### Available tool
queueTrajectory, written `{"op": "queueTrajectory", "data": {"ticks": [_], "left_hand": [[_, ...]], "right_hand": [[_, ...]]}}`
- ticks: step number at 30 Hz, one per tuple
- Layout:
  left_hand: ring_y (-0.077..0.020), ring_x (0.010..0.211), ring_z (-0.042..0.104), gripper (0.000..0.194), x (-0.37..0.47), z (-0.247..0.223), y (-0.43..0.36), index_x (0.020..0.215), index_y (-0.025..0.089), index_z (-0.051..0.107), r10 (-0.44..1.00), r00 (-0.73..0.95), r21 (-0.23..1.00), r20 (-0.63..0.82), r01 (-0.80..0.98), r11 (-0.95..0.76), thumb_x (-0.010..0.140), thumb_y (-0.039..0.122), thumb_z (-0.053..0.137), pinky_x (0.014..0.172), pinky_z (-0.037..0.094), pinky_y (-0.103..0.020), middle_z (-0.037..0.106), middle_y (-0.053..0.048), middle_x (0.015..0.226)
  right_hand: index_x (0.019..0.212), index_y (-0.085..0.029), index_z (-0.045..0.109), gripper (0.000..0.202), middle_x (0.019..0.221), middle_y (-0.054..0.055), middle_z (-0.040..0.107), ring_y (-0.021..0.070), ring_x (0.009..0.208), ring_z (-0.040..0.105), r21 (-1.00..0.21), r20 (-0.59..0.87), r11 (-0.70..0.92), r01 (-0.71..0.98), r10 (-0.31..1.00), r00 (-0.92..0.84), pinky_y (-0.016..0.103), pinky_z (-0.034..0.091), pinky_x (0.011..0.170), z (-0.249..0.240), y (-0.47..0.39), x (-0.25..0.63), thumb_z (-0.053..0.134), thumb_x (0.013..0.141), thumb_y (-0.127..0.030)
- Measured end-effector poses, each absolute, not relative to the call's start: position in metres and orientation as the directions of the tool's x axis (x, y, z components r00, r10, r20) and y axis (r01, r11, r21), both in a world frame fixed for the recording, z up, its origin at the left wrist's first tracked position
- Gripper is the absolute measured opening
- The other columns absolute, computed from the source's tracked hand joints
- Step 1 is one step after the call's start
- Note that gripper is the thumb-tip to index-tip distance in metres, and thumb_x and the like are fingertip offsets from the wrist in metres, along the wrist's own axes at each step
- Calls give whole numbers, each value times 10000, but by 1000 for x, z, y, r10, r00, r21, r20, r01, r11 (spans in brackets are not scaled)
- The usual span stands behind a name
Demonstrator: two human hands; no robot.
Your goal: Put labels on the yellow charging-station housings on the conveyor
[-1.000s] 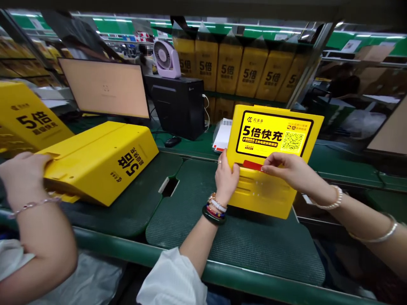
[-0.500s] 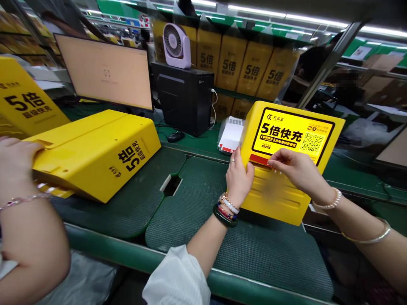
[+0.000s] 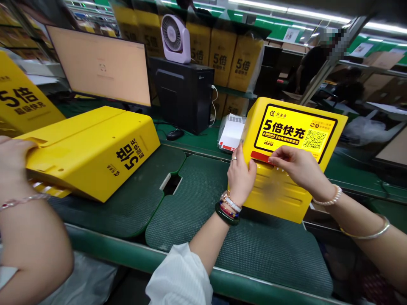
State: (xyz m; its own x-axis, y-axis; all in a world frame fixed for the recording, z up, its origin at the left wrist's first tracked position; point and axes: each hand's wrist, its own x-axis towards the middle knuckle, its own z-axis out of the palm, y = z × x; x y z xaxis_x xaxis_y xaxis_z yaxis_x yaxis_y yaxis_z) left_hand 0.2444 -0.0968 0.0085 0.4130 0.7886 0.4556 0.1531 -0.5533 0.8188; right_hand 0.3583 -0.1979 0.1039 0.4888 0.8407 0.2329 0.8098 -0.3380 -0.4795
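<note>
A yellow metal-looking box (image 3: 288, 209) with a black-framed label (image 3: 295, 127) and a QR code stands tilted on the green board at the right. My left hand (image 3: 241, 178) grips its left edge, thumb on the front face. Below the label, a red strip sticker (image 3: 260, 156) lies across the front. The fingers of my right hand (image 3: 300, 169) are closed in a pinch at the strip's right end. Part of the strip and the lower right of the label are hidden behind that hand.
At the left, another person's hand (image 3: 12, 169) holds a second yellow box (image 3: 127, 165) lying on a green board (image 3: 121, 220). Behind are a monitor (image 3: 101, 67), a black computer case (image 3: 182, 97) with a fan (image 3: 175, 39), a mouse (image 3: 175, 134) and a stack of white label sheets (image 3: 233, 129).
My camera view has shifted slightly. Both hands keep their places on the box, with the right hand still pinching at the red strip's right end. The other person's box has barely moved.
</note>
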Motion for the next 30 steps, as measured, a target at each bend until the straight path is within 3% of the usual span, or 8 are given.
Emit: {"op": "queueTrajectory", "data": {"ticks": [6, 13, 19, 27, 30], "left_hand": [[-276, 1367, 486, 578, 244, 7, -100, 1480, 213, 291, 783, 363, 803, 505, 136, -580, 933, 217, 479, 1087, 489, -443, 457, -132, 1509], [-263, 1232, 593, 481, 243, 9, -104, 1366, 226, 345, 813, 328, 822, 482, 152, -549, 914, 201, 507, 986, 540, -396, 536, -126, 1403], [-245, 1288, 545, 311, 245, 8, -106, 1213, 224, 419, 773, 292, 776, 564, 134, -617, 917, 166, 494, 1010, 529, -391, 424, -131, 1493], [-226, 1289, 549, 288, 248, 6, -103, 1182, 246, 534, 729, 299, 722, 616, 156, -674, 922, 135, 476, 990, 553, -375, 394, -96, 1514], [-213, 1204, 605, 279, 248, 6, -103, 1163, 241, 561, 731, 305, 728, 611, 146, -670, 920, 129, 483, 962, 565, -364, 390, -101, 1518]], "right_hand": [[791, -235, 663, 216, 778, 14, 694, 208, 685, 614, -472, 237, -342, 813, 839, 490, 359, 421, 655, 105, -197, 356, 594, 861, -427], [774, -234, 665, 199, 764, 6, 696, 203, 684, 617, -475, 247, -354, 806, 825, 508, 350, 405, 647, 106, -196, 354, 611, 851, -410], [770, -225, 669, 175, 758, 5, 700, 199, 688, 619, -454, 244, -373, 809, 822, 515, 348, 400, 654, 108, -194, 353, 621, 848, -375], [791, -217, 677, 168, 765, 14, 709, 197, 696, 616, -436, 234, -391, 810, 820, 522, 340, 397, 662, 108, -193, 352, 621, 861, -360], [794, -215, 677, 158, 764, 9, 710, 194, 701, 617, -434, 224, -401, 807, 819, 528, 337, 398, 665, 109, -192, 351, 623, 866, -345]]}}
